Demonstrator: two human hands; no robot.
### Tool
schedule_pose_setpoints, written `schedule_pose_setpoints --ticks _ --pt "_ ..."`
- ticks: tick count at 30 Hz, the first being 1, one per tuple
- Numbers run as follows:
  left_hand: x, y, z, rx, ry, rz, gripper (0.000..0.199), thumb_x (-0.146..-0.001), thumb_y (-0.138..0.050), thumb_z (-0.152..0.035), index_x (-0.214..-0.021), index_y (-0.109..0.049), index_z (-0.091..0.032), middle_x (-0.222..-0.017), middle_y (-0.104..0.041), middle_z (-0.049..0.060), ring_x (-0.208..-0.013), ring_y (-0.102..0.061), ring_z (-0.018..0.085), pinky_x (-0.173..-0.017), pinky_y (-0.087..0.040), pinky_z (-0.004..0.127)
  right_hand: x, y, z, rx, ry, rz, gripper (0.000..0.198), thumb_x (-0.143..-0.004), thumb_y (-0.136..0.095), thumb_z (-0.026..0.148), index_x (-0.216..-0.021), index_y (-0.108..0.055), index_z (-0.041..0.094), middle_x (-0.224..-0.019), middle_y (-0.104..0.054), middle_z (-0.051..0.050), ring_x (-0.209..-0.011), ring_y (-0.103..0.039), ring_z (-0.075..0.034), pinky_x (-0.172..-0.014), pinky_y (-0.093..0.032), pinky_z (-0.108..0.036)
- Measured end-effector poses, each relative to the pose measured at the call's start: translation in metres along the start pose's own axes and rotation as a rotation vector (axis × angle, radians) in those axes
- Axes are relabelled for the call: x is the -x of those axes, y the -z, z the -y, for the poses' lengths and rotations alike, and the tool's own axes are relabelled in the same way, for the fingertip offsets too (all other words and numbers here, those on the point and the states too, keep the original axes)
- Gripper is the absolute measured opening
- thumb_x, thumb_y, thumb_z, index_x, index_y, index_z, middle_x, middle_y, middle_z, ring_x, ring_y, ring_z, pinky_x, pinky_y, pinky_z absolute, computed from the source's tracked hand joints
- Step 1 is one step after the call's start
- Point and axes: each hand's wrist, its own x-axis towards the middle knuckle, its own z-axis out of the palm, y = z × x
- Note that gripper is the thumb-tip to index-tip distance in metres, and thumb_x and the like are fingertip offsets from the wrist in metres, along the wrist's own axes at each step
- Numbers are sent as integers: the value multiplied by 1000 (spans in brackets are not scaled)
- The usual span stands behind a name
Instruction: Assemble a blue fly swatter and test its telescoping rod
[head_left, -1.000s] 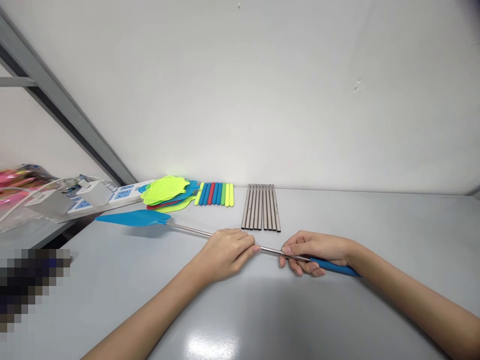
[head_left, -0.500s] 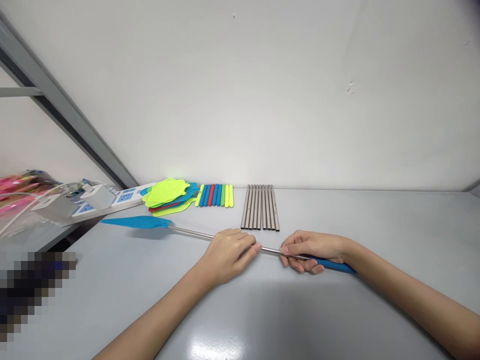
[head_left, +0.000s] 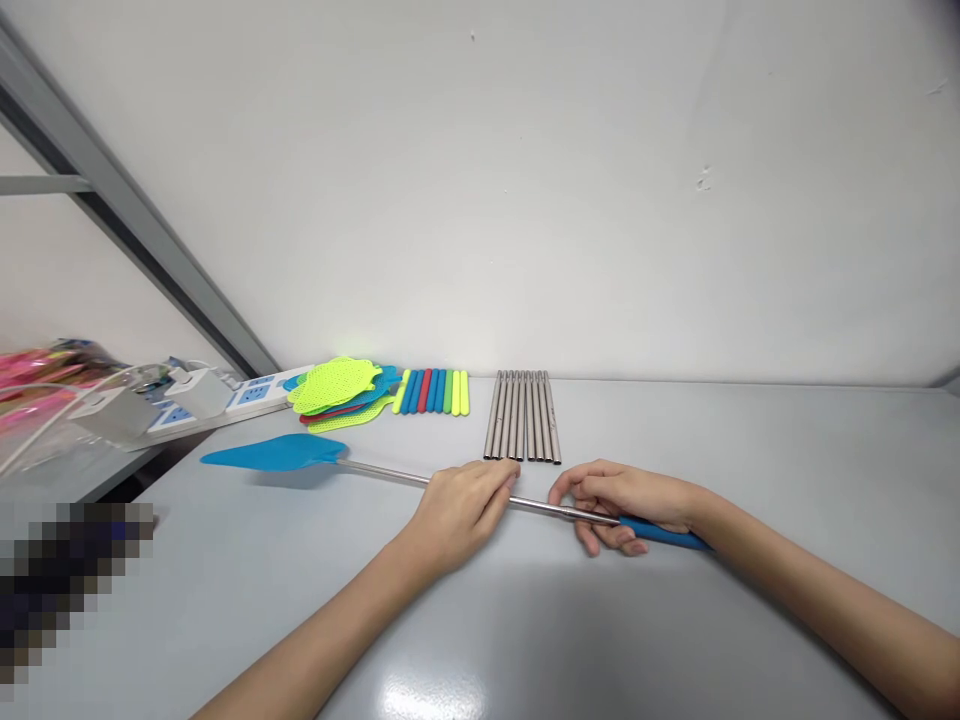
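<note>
A long flyswatter [head_left: 536,505] with a flat blue head, silver metal rod and blue handle slants over the grey worktop [head_left: 525,640], from between 9 and 10 o'clock to between 3 and 4. The left hand [head_left: 461,510] is closed around the rod, near a row of silver metal tubes [head_left: 523,416] at 12 o'clock. The right hand [head_left: 619,505] curls loosely about rod and handle. The blue head hangs above its shadow, tip near the worktop's left edge. Stacked yellow, blue and red mesh swatter heads [head_left: 335,385] lie at 10 o'clock, rounded yellow, blue, red and green sticks [head_left: 432,392] at 11, both near the back edge. The widest room for moving spans 1 to 3 o'clock.
</note>
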Motion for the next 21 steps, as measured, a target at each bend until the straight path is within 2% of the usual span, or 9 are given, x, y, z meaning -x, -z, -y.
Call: schedule_pose_setpoints --ticks 5,9,17,21 --pt "1 -1 1 7 5 20 24 -89 -25 -25 -88 -49 -21 -83 -60 -2 -75 -56 13 -64 -36 24 -3 2 -4 70 19 8 18 -83 -36 24 -89 -50 15 -56 -59 -1 -30 -32 -3 -29 -34 -15" --pt "1 0 0 13 4 28 25 -89 -25 -25 -84 -49 -21 -79 -59 -2 -72 -55 12 -62 -34 23 -2 1 -4 115 42 30 18 -84 -38 26 -87 -51 14 -57 -58 0 -31 -33 -2 -30 -32 -13" --pt "0 1 -2 14 23 36 25 -89 -24 -25 -76 -45 -20 -69 -55 -2 -66 -52 12 -58 -32 23 -1 0 -1 110 55 37 19 -84 -42 32 -87 -50 15 -57 -58 0 -30 -37 -2 -31 -34 -14" --pt "1 1 -1 -6 28 34 24 -88 -25 -24 -73 -44 -20 -68 -55 -2 -64 -52 13 -56 -32 24 -1 -1 -1 95 61 20 16 -83 -45 33 -87 -43 18 -58 -59 1 -30 -36 -2 -32 -34 -14"
